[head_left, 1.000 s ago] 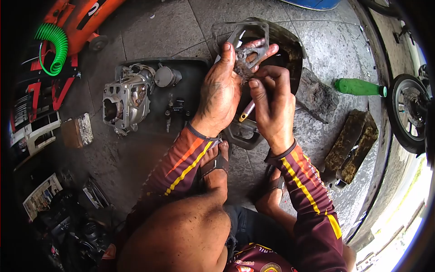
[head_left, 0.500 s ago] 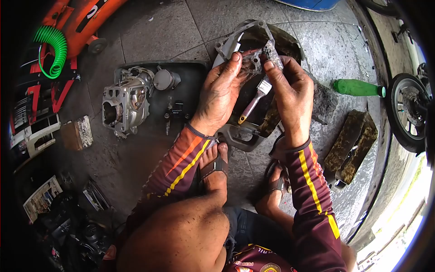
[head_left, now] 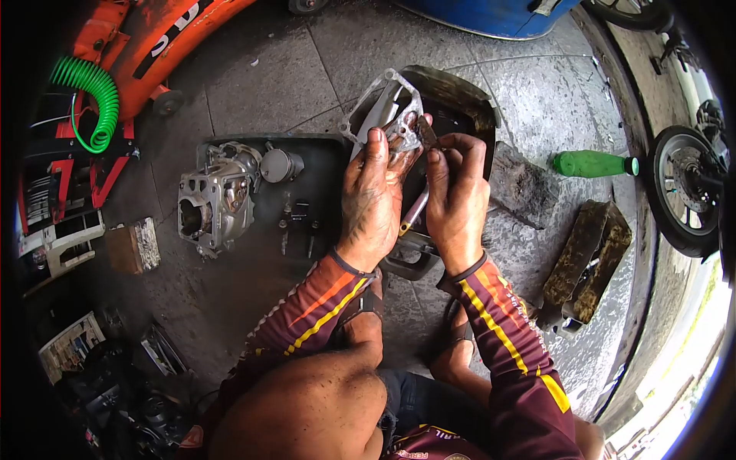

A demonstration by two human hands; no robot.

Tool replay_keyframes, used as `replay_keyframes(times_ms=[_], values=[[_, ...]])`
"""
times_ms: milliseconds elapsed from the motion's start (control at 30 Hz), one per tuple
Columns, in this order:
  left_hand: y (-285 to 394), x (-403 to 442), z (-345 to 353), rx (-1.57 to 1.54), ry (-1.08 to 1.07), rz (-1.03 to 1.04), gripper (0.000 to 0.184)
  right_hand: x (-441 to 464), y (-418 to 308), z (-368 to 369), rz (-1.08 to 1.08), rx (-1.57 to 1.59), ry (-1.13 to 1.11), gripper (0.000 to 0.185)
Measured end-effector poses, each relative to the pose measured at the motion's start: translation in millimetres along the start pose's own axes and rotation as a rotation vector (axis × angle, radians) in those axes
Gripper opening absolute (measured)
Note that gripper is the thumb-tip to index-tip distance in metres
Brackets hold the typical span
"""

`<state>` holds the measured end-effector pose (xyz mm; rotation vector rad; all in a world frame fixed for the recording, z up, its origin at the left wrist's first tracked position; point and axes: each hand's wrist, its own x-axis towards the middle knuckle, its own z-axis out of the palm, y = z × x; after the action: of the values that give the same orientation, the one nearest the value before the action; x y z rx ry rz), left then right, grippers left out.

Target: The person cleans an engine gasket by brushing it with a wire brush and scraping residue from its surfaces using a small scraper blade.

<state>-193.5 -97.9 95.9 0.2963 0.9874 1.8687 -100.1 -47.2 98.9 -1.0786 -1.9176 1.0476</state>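
In my left hand (head_left: pixel 372 199) is a grey metal engine cover (head_left: pixel 405 130), wet-looking, with an open looped frame at its far end. The fingers curl beneath it and the thumb lies along its near side. My right hand (head_left: pixel 458 203) pinches a small flat dark brown piece (head_left: pixel 426 133) against the cover's right side; its exact kind is unclear. Below both hands stands a dirty, dark pan (head_left: pixel 484 115). A paintbrush (head_left: pixel 415 212) leans inside it, its bristles hidden by my hands.
Left of the pan, a black tray (head_left: pixel 326 146) bears a piston (head_left: pixel 281 165), several bolts and an engine cylinder (head_left: pixel 218 199). Rightward lie a green bottle (head_left: pixel 594 164), a grimy metal box (head_left: pixel 586 264) and a wheel (head_left: pixel 685 192). A blue drum (head_left: pixel 491 19) stands beyond.
Both hands have shifted nearer my body, and the right hand has moved left. The cover is turned, and the small dark piece now shows in the right fingers. The view has tilted slightly upward.
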Motion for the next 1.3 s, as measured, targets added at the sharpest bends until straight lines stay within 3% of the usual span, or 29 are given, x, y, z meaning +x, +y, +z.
replay_keyframes(times_ms=[500,967,1133,1200,1300], values=[[-4.6,-6.6,-3.7,-0.216,0.094,-0.074,0.053,-12.3,5.6,9.2,-0.002,0.11,-0.005,0.018],[5.1,-8.1,-5.7,-0.11,0.081,-0.106,0.049,-10.7,6.0,2.0,-0.071,0.074,-0.1,0.018],[6.0,-5.7,3.4,-0.139,0.035,-0.105,0.049,-3.1,0.2,-0.5,0.061,0.125,0.02,0.017],[2.1,-5.6,6.4,-0.185,0.12,-0.083,0.049,-1.3,1.0,-0.2,0.012,0.109,0.054,0.017],[2.2,-5.6,4.2,-0.216,0.078,-0.064,0.049,-3.4,-0.6,1.5,-0.06,0.071,0.034,0.017]])
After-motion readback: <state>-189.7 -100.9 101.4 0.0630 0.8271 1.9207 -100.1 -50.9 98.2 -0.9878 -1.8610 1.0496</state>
